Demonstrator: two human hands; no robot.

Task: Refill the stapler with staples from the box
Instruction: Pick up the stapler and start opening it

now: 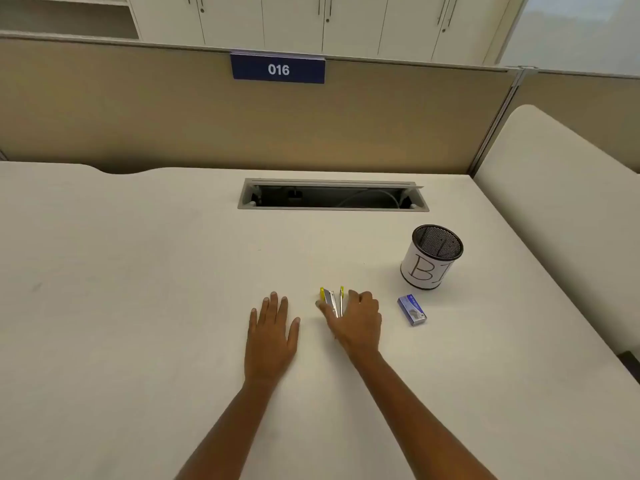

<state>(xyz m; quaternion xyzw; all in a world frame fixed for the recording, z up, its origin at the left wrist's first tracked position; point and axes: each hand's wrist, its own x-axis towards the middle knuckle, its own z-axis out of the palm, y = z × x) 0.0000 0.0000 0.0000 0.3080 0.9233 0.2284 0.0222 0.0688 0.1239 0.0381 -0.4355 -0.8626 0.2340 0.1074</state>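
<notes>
Two yellow tips of the stapler (331,301) point away, right hand (356,322) gripping it, left hand (272,336) flat.

Desk (138,271) bare left; mesh cup (433,258) and staple box (412,310) crowd right of right hand (356,320).

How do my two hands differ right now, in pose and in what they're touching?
The left hand lies flat, fingers spread, palm down on the bare desk; the right hand is curled over the yellow stapler. The left touches no object; the right is nearer the blue staple box. Both are bare and rest at desk level.
</notes>
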